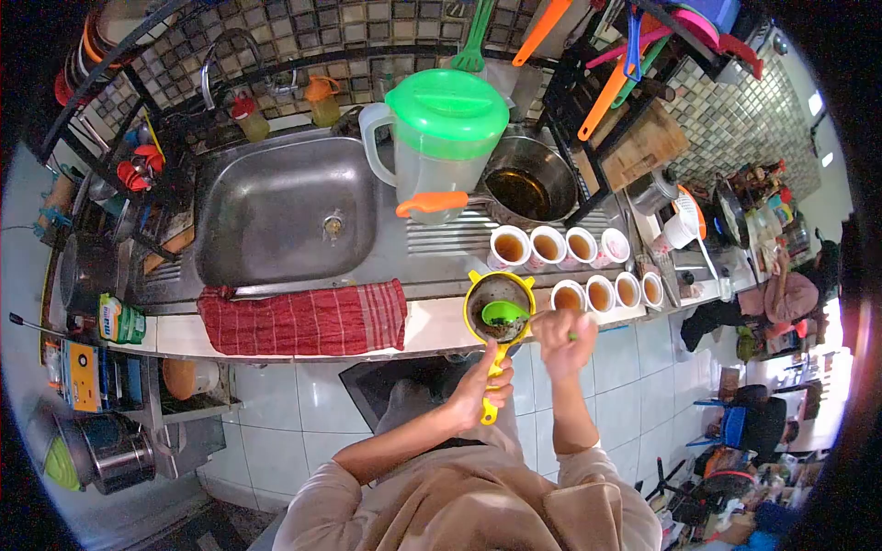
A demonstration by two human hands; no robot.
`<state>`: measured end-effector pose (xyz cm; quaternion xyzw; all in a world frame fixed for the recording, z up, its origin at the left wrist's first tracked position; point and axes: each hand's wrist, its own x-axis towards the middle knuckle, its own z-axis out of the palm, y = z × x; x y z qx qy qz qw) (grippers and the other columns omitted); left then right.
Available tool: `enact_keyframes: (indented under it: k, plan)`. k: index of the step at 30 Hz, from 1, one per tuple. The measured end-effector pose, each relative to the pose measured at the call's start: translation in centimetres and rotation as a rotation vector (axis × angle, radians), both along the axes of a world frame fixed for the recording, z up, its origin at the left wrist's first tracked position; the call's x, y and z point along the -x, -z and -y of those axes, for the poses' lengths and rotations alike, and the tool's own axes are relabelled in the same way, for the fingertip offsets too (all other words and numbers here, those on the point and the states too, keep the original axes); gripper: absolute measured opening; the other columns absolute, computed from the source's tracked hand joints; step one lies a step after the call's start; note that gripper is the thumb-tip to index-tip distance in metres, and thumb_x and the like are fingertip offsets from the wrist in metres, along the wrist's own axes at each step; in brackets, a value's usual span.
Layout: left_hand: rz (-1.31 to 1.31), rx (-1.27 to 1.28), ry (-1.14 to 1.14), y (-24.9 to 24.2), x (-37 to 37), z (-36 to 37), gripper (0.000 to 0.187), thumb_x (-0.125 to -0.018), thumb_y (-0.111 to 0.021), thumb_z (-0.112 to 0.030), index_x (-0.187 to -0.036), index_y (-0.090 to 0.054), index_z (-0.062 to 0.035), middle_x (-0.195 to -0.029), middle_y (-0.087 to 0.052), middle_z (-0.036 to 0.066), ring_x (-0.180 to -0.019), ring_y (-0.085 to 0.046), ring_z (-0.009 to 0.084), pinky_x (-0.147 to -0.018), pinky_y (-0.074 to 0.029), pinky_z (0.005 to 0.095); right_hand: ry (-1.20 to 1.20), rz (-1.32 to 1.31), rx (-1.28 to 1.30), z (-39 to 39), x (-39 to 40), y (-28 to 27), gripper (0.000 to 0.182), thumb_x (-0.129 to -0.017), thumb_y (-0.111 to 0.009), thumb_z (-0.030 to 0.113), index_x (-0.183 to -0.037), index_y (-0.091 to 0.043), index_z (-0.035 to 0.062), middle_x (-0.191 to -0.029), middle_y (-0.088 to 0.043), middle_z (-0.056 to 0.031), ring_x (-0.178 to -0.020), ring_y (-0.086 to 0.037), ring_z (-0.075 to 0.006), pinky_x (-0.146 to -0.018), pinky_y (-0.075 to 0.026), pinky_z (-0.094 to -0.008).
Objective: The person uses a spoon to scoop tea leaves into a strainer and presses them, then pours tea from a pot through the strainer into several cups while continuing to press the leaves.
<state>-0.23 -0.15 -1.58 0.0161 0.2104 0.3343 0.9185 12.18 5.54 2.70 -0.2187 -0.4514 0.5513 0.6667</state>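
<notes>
My left hand [478,383] is closed around the handle of a yellow strainer [473,332], held at the counter's front edge. Dark residue coats the strainer's mesh. A green spoon [502,312] dips into it, with dark bits in its bowl. My right hand [563,342], slightly blurred, grips the spoon's handle just right of the strainer. Beyond both hands stand several paper cups [569,296] of brown liquid in two rows. Behind them a metal pot [514,193] with an orange handle contains dark liquid.
A pitcher [441,138] with a green lid stands left of the pot. Further left are a steel sink [276,216] and a red checked cloth [303,319] on the counter edge. Utensils hang from a black rack [588,174]. People sit in the background at right.
</notes>
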Motion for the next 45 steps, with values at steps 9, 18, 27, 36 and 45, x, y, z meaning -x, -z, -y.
enact_keyframes:
  k: [9, 18, 27, 36, 45]
  plan:
    - [-0.033, 0.030, 0.032, -0.5, 0.3, -0.2, 0.045, -0.079, -0.037, -0.060, -0.074, -0.035, -0.0153, -0.054, -0.022, -0.008, -0.042, -0.020, 0.0032, -0.039, -0.016, 0.0172, -0.386, 0.400, 0.024, -3.7, 0.5, -4.2, 0.046, -0.085, -0.036, 0.040, -0.052, -0.030, 0.0082, -0.047, -0.023, 0.0034, -0.042, -0.022, -0.0086, -0.041, -0.017, -0.0235]
    - [-0.021, 0.039, 0.029, -0.6, 0.1, -0.2, 0.044, -0.081, -0.036, -0.059, -0.073, -0.035, -0.0150, -0.054, -0.021, -0.007, -0.042, -0.019, 0.0035, -0.039, -0.016, 0.0174, -0.679, 0.424, 0.192, -6.5, 2.8, -3.3, 0.040, -0.085, -0.040, 0.029, -0.052, -0.031, 0.0071, -0.049, -0.024, 0.0038, -0.044, -0.020, -0.0076, -0.041, -0.016, -0.0241]
    - [-0.022, 0.062, 0.039, -1.0, 0.4, -0.5, 0.046, -0.081, -0.034, -0.059, -0.072, -0.034, -0.0139, -0.053, -0.020, -0.007, -0.042, -0.019, 0.0032, -0.038, -0.017, 0.0173, -0.332, 0.364, 0.285, -5.8, 5.0, -3.1, 0.038, -0.086, -0.040, 0.025, -0.053, -0.032, 0.0061, -0.052, -0.026, 0.0031, -0.046, -0.023, -0.0067, -0.042, -0.019, -0.0224]
    - [-0.009, 0.062, 0.040, -0.5, 0.4, -0.5, 0.046, -0.083, -0.030, -0.058, -0.072, -0.033, -0.0134, -0.053, -0.020, -0.007, -0.042, -0.018, 0.0035, -0.038, -0.016, 0.0174, -0.077, 0.336, 0.309, -6.2, 6.5, -3.3, 0.042, -0.088, -0.036, 0.029, -0.053, -0.025, 0.0097, -0.048, -0.019, 0.0044, -0.039, -0.015, -0.0055, -0.038, -0.013, -0.0224]
    - [-0.031, 0.072, 0.051, -0.7, 0.5, -0.4, 0.045, -0.082, -0.032, -0.058, -0.073, -0.034, -0.0145, -0.053, -0.020, -0.007, -0.042, -0.018, 0.0033, -0.038, -0.016, 0.0174, 0.136, 0.242, 0.263, -6.0, 6.3, -2.6, 0.043, -0.089, -0.035, 0.030, -0.053, -0.023, 0.0109, -0.047, -0.016, 0.0054, -0.038, -0.013, -0.0048, -0.037, -0.011, -0.0219]
